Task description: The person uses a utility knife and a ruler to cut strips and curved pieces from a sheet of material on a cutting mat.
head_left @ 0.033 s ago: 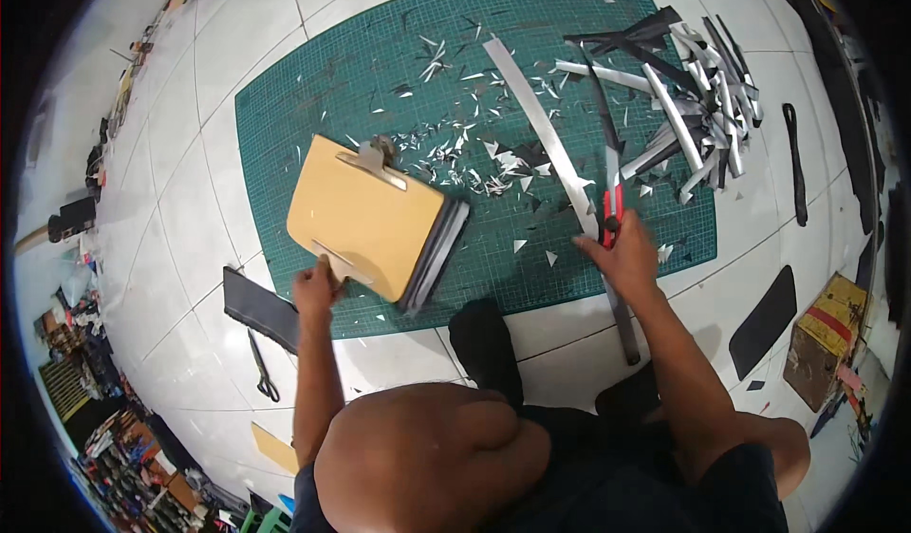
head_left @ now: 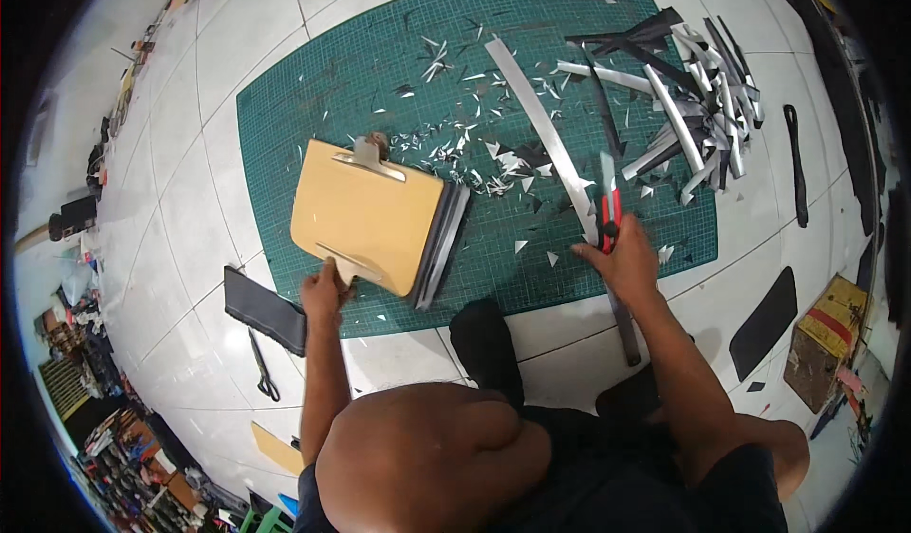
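My left hand (head_left: 325,291) is closed on the lower binder clip (head_left: 347,268), which clamps a tan board (head_left: 365,220) over a stack of black and grey sheets (head_left: 442,246). A second metal clip (head_left: 372,158) grips the board's upper edge. The stack is tilted over the green cutting mat (head_left: 285,106). In my closed right hand (head_left: 626,260) is a red utility knife (head_left: 610,212), its blade pointing away from me. Beneath that hand runs a long metal ruler (head_left: 543,120), its rounded end near my leg.
Black and white scraps (head_left: 517,163) litter the mat's middle. Cut strips (head_left: 702,106) are heaped at its far right. Scissors (head_left: 261,367) and a black panel (head_left: 264,310) lie on the tiles at left. On the right are another black panel (head_left: 765,324) and a yellow-brown box (head_left: 826,338).
The clipped stack has turned slightly counterclockwise, its near right corner shifting right. My left hand has moved a little right with it. The knife's blade has tipped slightly left.
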Tool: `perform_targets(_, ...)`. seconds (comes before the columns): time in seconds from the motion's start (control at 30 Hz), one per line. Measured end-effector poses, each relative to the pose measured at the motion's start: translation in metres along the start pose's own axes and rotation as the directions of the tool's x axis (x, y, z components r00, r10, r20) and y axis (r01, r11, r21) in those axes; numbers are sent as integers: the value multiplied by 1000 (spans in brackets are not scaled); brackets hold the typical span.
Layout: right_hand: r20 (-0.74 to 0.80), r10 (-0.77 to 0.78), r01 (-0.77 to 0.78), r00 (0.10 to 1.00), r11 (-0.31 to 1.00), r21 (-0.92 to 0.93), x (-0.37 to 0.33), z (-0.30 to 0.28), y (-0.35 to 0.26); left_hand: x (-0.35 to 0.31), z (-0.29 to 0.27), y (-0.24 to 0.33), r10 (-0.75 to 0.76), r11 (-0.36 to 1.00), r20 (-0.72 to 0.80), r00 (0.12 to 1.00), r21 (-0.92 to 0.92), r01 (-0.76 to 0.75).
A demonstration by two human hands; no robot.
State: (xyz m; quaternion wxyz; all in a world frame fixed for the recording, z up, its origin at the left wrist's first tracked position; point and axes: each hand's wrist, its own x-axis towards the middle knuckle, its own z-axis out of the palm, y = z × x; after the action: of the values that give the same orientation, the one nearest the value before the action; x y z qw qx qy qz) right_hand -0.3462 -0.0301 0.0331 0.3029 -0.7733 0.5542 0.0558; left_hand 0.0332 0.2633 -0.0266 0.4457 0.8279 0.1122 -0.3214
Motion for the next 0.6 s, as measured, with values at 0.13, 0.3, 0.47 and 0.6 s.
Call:
perform_targets(0.13,-22,-38,38,999,999,19,-8,19,-1,-42,24,-19,-100,906,50,994,-408,112)
perform_targets(0.3,-92,-111,121,990,987,106,-8,29,11,-99,73,-33,-138,845,183,973,-492,212)
perform_targets(0.47,-64,-78,83,995,994,78,-15,31,9,-136,81,-19,-239,933,256,937,-204,295)
perform_targets(0.6,-25,-69,71,997,992,101,-9,30,13,-125,71,14,429,742,153,890,502,-444)
